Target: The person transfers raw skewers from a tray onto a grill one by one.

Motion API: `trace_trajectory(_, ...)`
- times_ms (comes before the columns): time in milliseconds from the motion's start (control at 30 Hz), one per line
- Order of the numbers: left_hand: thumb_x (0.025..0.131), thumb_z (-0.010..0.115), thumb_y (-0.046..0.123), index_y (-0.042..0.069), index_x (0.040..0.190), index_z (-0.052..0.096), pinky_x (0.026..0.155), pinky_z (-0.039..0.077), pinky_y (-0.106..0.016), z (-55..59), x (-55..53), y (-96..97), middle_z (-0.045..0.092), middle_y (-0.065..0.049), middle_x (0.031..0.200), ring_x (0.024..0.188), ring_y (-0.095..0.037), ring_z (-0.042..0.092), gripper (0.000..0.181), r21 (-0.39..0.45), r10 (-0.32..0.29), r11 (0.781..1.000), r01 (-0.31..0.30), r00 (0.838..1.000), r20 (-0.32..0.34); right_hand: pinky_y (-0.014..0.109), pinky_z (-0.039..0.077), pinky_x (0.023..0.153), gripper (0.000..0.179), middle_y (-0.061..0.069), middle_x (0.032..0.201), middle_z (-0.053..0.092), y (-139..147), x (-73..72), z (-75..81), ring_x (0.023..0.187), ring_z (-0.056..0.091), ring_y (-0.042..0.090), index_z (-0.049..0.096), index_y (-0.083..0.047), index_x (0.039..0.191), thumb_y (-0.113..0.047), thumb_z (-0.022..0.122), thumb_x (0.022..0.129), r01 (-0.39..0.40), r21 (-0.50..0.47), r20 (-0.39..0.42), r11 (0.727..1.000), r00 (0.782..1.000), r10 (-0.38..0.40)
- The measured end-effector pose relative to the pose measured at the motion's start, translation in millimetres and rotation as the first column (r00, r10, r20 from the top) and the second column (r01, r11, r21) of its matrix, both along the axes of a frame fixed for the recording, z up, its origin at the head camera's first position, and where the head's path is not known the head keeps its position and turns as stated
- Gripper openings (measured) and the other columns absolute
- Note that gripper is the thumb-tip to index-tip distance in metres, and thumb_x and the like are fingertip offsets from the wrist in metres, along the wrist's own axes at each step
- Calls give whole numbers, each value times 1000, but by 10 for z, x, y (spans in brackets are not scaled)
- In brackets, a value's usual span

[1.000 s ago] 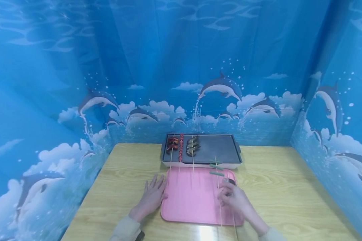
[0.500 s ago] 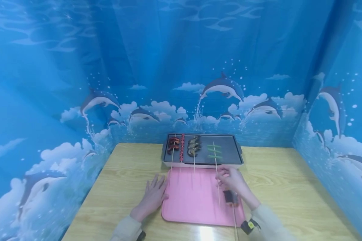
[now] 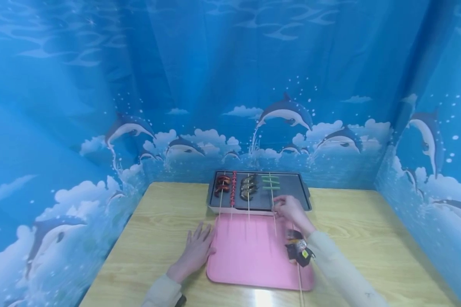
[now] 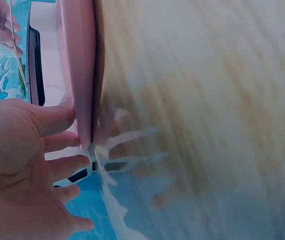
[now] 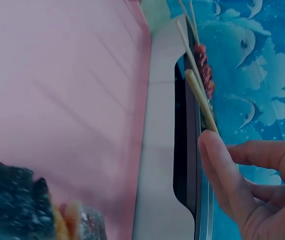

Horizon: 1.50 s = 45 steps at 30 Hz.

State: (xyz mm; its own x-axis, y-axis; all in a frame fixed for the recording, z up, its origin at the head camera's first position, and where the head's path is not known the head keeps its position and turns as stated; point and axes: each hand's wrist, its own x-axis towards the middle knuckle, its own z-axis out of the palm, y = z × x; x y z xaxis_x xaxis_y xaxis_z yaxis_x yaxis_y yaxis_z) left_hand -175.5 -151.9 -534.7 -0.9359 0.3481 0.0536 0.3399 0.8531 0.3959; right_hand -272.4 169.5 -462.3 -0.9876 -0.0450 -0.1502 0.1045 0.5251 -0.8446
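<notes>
My right hand pinches the wooden stick of a skewer with several green pieces, which lie over the right half of the grill's dark plate. In the right wrist view the stick's blunt end sticks out past my fingertips. My left hand lies on the table with spread, straight fingers at the left edge of the pink tray. Its thumb touches the tray's rim in the left wrist view.
On the grill's left part lie skewers of reddish-brown pieces, small red pieces and grey shrimp. A skewer with dark-wrapped pieces lies on the tray's right side, under my right forearm. Dolphin-print curtains enclose the wooden table.
My right hand has moved forward from the tray to the grill, carrying the green skewer; its pieces went from the grill's front edge to the far part of the plate. My left hand stayed put.
</notes>
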Motion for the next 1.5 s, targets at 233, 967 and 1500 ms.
trace_trajectory(233, 100, 61, 24, -3, 150, 43, 117, 12, -75, -6, -3, -2, 34, -26, 159, 150, -50, 17, 60, -9, -1, 1000, 1, 1000, -4, 43, 64, 71, 39, 19, 91, 74, -4, -156, 7, 64, 71, 20, 59, 11, 130, -3, 67, 94, -18, 29, 53, 999, 998, 16)
trace_trajectory(967, 98, 63, 23, -4, 149, 44, 116, 13, -75, -13, -1, -5, 35, -26, 158, 150, -49, 19, 60, -17, -5, 1000, 4, 1000, -12, 40, 63, 59, 31, 16, 85, 74, 14, -220, 40, 56, 68, 17, 66, 3, 124, -13, 66, 99, 18, 59, -1, 998, 1000, -18)
trace_trajectory(1500, 100, 61, 23, -4, 149, 44, 116, 12, -75, -4, 4, 0, 35, -27, 158, 150, -50, 17, 59, -2, -5, 1000, 5, 1000, 5, 41, 64, 73, 42, 27, 110, 70, 496, 274, 110, 81, 74, 26, 62, 5, 127, -30, 56, 106, 95, -86, -186, 992, 976, -110)
